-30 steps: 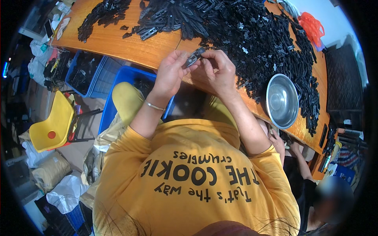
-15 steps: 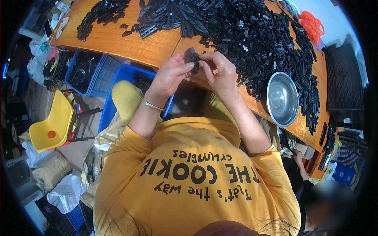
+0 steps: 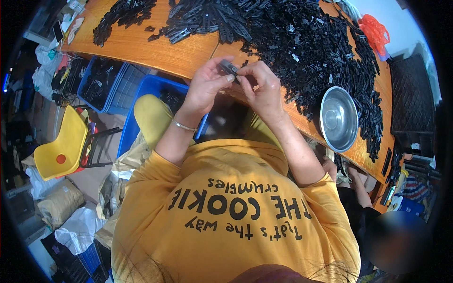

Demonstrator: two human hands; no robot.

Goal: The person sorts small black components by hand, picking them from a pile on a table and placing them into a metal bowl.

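Note:
Above the table's near edge, my left hand (image 3: 206, 86) grips a small black plastic part (image 3: 229, 67) between thumb and fingers. My right hand (image 3: 262, 86) meets it from the right, thumb and forefinger pinched at the part's near end. Whatever sits in that pinch is too small and covered to name. Just beyond my hands, a large heap of small black plastic pieces (image 3: 302, 52) spreads over the wooden table (image 3: 188, 59). Longer black parts (image 3: 210, 21) are piled at its far left.
A steel bowl (image 3: 339, 119) stands on the table at right. Below the edge are a blue bin (image 3: 137, 111) and a blue crate (image 3: 96, 87) holding black parts. A yellow chair (image 3: 56, 148) is at left, a red plastic bag (image 3: 374, 34) at far right. Another person (image 3: 363, 212) sits at lower right.
The black part has tilted from nearly upright to slanting, its upper face now showing. Both hands stay together in nearly the same place. The other person's hands have shifted at lower right.

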